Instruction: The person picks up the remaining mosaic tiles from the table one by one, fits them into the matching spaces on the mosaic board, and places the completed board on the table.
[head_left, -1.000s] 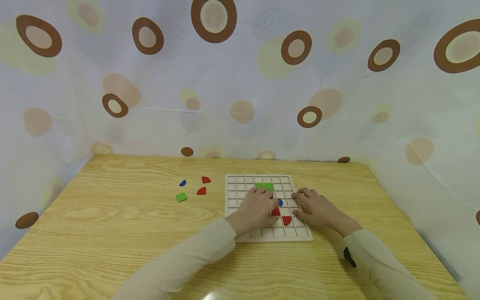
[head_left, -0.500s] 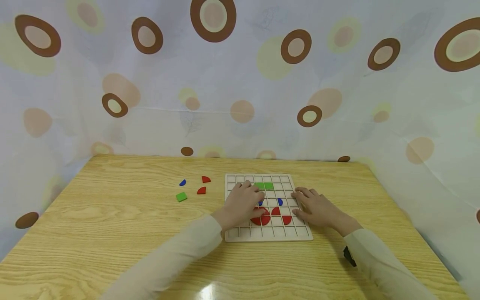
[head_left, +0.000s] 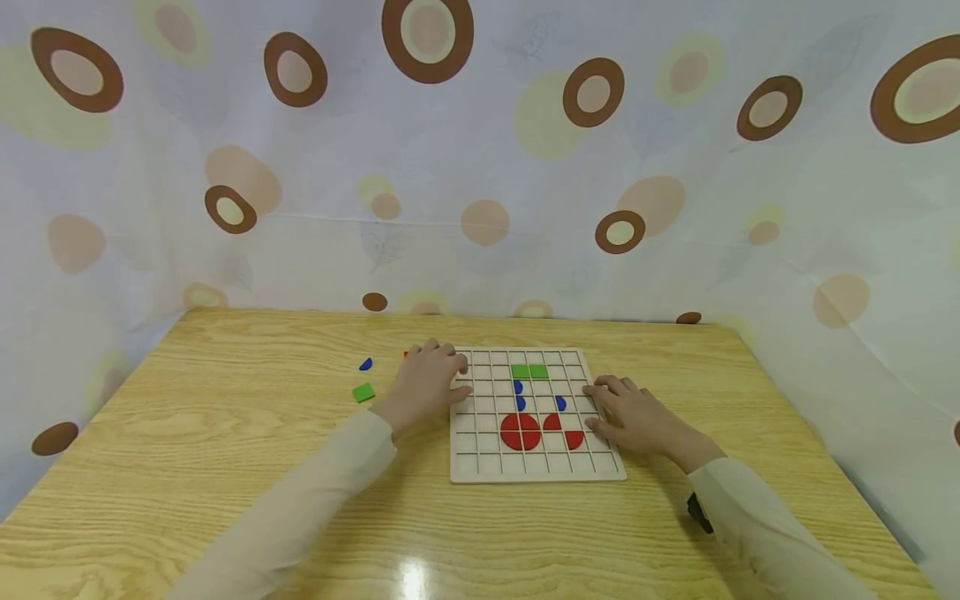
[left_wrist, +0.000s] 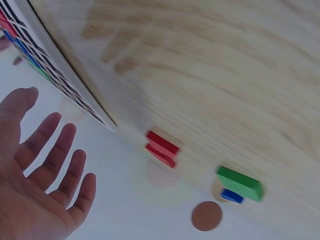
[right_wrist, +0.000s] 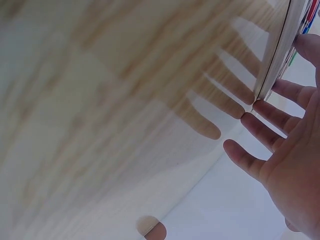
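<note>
A white gridded board [head_left: 480,468] lies on the table. Red pieces form a disc [head_left: 512,423] on it, and two red quarter-circles [head_left: 552,422] sit to its right. Blue half-circles [head_left: 521,403] and two green squares [head_left: 537,372] also lie in cells. My left hand [head_left: 426,379] hovers by the board's left edge; its fingers are spread and empty in the left wrist view. Two loose red pieces [left_wrist: 162,143] lie beyond it, mostly hidden in the head view. My right hand [head_left: 641,421] rests at the board's right edge with relaxed fingers [right_wrist: 270,117].
A loose blue half-circle [head_left: 365,364] and a green square [head_left: 363,392] lie on the table [head_left: 225,433], left of the left hand. A patterned curtain [head_left: 480,167] encloses the back and sides. Something small and black [head_left: 699,513] shows beneath the right sleeve.
My left hand has moved left from the board's middle to its left edge, uncovering the red disc and blue pieces and covering the loose red ones. The right hand has stayed put.
</note>
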